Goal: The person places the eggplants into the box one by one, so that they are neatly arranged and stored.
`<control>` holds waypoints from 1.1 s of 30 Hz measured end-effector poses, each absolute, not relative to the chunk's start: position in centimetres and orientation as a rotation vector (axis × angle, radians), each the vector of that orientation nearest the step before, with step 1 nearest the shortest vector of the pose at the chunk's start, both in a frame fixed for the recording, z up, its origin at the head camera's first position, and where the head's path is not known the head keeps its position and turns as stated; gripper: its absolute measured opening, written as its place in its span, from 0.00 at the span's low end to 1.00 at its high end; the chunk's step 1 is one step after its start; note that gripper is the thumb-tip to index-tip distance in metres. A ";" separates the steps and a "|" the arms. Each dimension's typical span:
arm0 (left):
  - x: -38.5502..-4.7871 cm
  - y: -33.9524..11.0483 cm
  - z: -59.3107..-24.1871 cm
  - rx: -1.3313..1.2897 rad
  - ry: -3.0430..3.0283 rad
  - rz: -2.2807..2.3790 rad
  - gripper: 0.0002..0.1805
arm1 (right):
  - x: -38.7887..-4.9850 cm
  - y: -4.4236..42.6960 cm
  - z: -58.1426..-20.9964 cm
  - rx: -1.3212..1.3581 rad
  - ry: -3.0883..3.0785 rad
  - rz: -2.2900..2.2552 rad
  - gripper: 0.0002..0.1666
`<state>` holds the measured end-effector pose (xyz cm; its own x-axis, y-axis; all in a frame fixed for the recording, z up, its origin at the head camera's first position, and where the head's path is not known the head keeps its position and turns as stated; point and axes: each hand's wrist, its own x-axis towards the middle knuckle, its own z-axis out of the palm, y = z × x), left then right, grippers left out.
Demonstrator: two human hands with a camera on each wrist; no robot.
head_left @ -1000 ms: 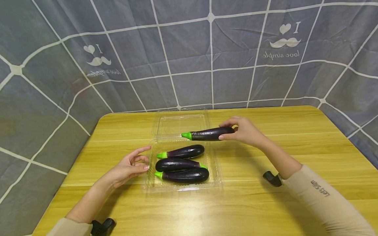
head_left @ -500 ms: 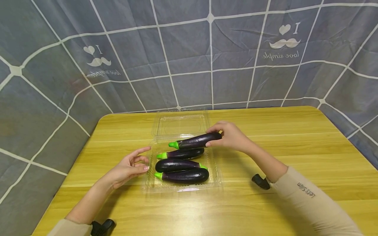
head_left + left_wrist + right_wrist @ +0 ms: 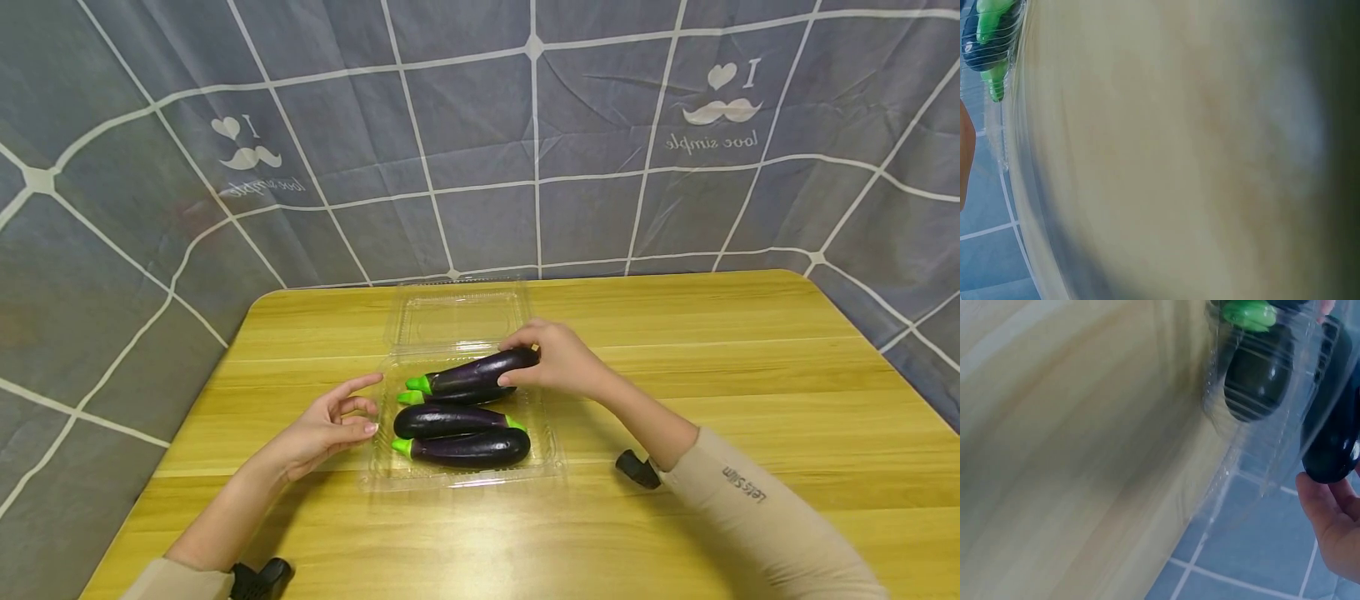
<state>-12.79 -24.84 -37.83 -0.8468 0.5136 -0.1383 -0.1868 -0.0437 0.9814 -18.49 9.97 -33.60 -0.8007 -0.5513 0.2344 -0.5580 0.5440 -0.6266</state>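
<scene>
My right hand (image 3: 558, 360) grips the thick end of a dark purple eggplant (image 3: 476, 372), its green stem pointing left. That eggplant hangs over the far side of a clear plastic clamshell box (image 3: 551, 458) and partly covers another eggplant (image 3: 468, 396) lying inside. Nearer to me in the box lie a middle eggplant (image 3: 448, 421) with its stem to the right and a front eggplant (image 3: 472, 448) with its stem to the left. Beside the box's left wall is my left hand (image 3: 330, 425), fingers loosely bent around nothing. In the right wrist view, fingertips (image 3: 1315, 494) touch the held eggplant's rounded end (image 3: 1329, 462).
The box's lid (image 3: 461, 317) lies folded back toward the far edge of the wooden table (image 3: 675, 333). Behind the table hangs a grey-blue curtain (image 3: 480, 225) with white lines. A black wrist mount (image 3: 637, 469) sits under the right forearm, another (image 3: 262, 577) by the left.
My right hand has carried the eggplant left and toward me, from beyond the box's right side to over the far eggplant in it. The left hand has stayed still.
</scene>
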 end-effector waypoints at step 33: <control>-12.8 -24.9 -37.9 0.345 1.772 1.934 0.36 | -18.3 6.4 -34.9 0.949 -2.823 1.038 0.24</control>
<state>-12.76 -24.92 -37.89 -0.8474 0.5122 -0.1397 -0.1839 -0.0364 0.9823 -18.27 6.42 -34.85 -0.8188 -0.5429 0.1866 -0.5345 0.6023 -0.5928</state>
